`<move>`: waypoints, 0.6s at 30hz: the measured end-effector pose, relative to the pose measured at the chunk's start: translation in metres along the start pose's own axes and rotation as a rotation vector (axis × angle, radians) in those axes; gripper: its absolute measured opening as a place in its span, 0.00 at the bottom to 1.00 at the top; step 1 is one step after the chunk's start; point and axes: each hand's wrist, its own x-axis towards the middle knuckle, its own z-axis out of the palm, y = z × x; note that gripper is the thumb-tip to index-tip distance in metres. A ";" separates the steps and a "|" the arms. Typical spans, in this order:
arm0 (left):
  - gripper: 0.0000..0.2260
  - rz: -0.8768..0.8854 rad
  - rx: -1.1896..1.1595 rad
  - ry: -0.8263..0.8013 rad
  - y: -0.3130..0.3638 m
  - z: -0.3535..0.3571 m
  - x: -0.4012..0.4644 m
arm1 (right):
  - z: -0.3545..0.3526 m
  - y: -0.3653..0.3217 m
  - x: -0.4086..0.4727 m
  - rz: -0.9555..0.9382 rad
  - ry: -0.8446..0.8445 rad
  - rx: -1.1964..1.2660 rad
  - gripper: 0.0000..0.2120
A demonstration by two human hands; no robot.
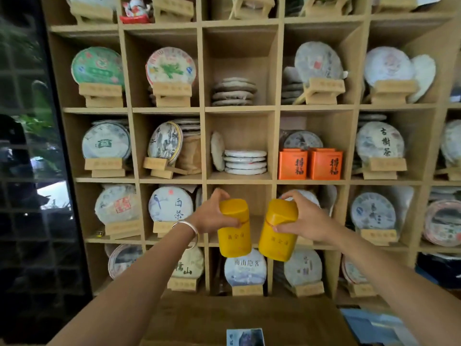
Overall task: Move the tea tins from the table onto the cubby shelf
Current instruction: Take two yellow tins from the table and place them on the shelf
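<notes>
Wooden tabletop nearest the wearer, carrying one small printed card at its near edge and a blue-covered item at its right corner. Above the table, two bare forearms reach forward; one silver bangle on the left wrist. Two yellow tea tins counted, both held in the air in front of the cubby shelf, neither resting on a board. Left hand closed around the lid end of the left yellow tin, thumb across the front, fingers curled over the top. Right hand closed likewise on the right yellow tin, which tilts slightly, base toward the centre. The tins are just beside each other, not touching, level with the third-row centre cubby, which looks unoccupied behind them. Beyond, the shelf shows a grid of wooden compartments. Two orange tins stand side by side in the cubby up and to the right of the hands. Centre cubby of that row holds a flat stack of four white tea cakes with one more leaning at the left. The cubby above it holds a stack of about five darker cakes. Most other cubbies hold one wrapped round cake upright on a wooden stand. One lucky-cat figurine in the top row, left.
</notes>
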 end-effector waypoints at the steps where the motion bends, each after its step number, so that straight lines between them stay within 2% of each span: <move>1: 0.34 -0.002 0.008 0.014 -0.002 -0.004 0.012 | 0.000 0.004 0.016 -0.020 -0.008 -0.003 0.35; 11: 0.28 0.037 0.061 0.221 0.008 -0.068 0.145 | -0.022 0.013 0.190 -0.140 0.028 0.048 0.36; 18: 0.33 0.028 0.088 0.227 0.002 -0.092 0.204 | -0.014 0.006 0.275 -0.117 0.090 -0.047 0.35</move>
